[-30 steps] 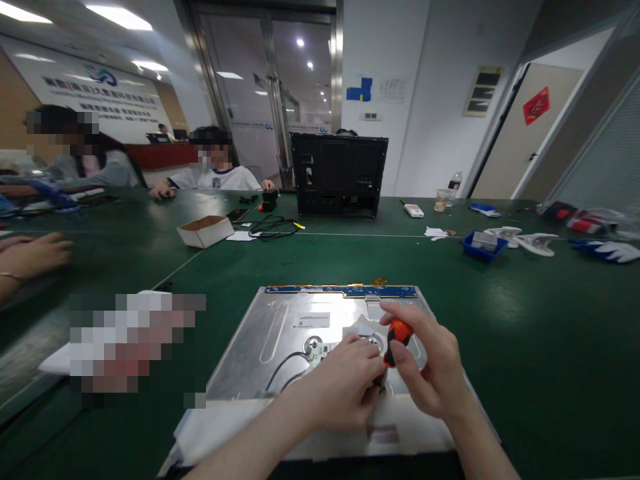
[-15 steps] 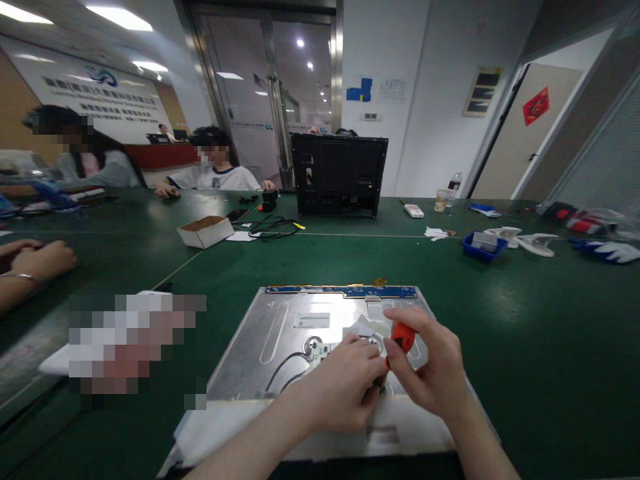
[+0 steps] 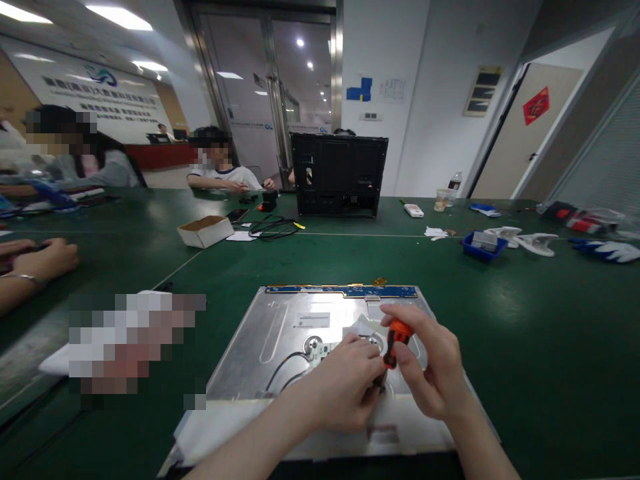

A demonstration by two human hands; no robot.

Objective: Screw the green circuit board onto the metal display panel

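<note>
A flat display panel (image 3: 285, 320) lies metal back up in front of me, with a blue circuit strip (image 3: 345, 291) along its far edge. My right hand (image 3: 437, 367) grips an orange and black screwdriver (image 3: 399, 340) between thumb and fingers, its handle tilted and its lower end beside my left fingers. My left hand (image 3: 350, 380) rests with curled fingers over a small pale circuit board (image 3: 320, 353) on the panel. Whatever is under those fingers is hidden, as is the screwdriver's tip. Black wires (image 3: 280, 370) run from the board toward the near side.
Beyond the panel stands a black monitor casing (image 3: 340, 175). A white open box (image 3: 206, 231) and black cable (image 3: 275, 228) lie left of it; a blue tray (image 3: 484, 247) and gloves (image 3: 607, 251) lie right. Co-workers sit on the left, one person's hands (image 3: 55, 259) close by.
The screwdriver handle has turned in my right fingers, showing more of its black grip. My left hand stays in place. Across the table, a co-worker's arm has moved inward.
</note>
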